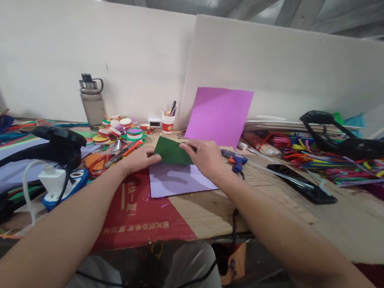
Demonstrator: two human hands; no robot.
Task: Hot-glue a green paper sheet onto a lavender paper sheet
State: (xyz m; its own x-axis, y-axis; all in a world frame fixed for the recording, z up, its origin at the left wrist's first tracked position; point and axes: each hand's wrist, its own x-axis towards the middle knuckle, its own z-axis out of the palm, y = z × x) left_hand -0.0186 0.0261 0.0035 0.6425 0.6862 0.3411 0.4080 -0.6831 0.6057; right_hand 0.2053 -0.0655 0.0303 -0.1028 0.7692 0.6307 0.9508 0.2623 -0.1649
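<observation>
Go gently with a dark green four-sided piece of paper (pixel 172 150) like this one: pinch only near the edges, match up corners before pressing anything down, and better to use a firm surface for any crease, probably hard to smooth out after a wrong bend. Don't squeeze too hard with the fingertips either, or risk dents along the rim. Looks matte, plain deep green, tipped a little, with no tear to spot; can't tell if doubled over or a single layer. Held up just above a pale lavender paper sheet (pixel 169 183), casting a shadow on it. Gripped at the left edge by the bare left hand (pixel 143 158), thumb in front and other fingers partly out of sight, and at the right by the bare right hand (pixel 206 157), thumb and forefinger pinched together on the upper edge. Underneath all that, brown cardboard (pixel 209 215) with a red printed panel (pixel 134 219) to the left. Farther out: a bright purple paper sheet (pixel 222 116) propped against a big white board (pixel 275 75), a red-and-white paper cup (pixel 168 124) of pens, and a flat black phone (pixel 303 183) off right.
</observation>
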